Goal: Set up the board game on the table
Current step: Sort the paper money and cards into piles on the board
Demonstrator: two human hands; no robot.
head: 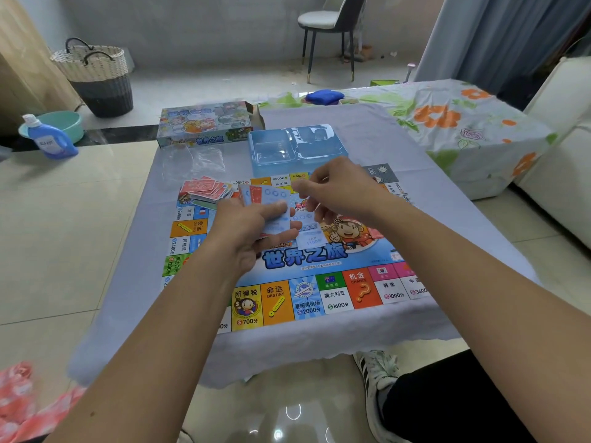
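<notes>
The game board [297, 276] lay flat on the cloth-covered desk [367, 135]. The left hand [252, 231] gripped a fanned stack of blue cards [271, 206] above it. The right hand [335, 193] pinched one pale card [311, 233] hanging just beside that stack. Red cards [204, 188] lay on the board's far-left corner; the plastic tray [295, 148] and box [208, 123] sat beyond.

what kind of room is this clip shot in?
Most likely a home living room. A low cloth-covered table holds the game board, a cream sofa stands at the right, and a woven laundry basket and a detergent bottle sit on the tiled floor.
</notes>
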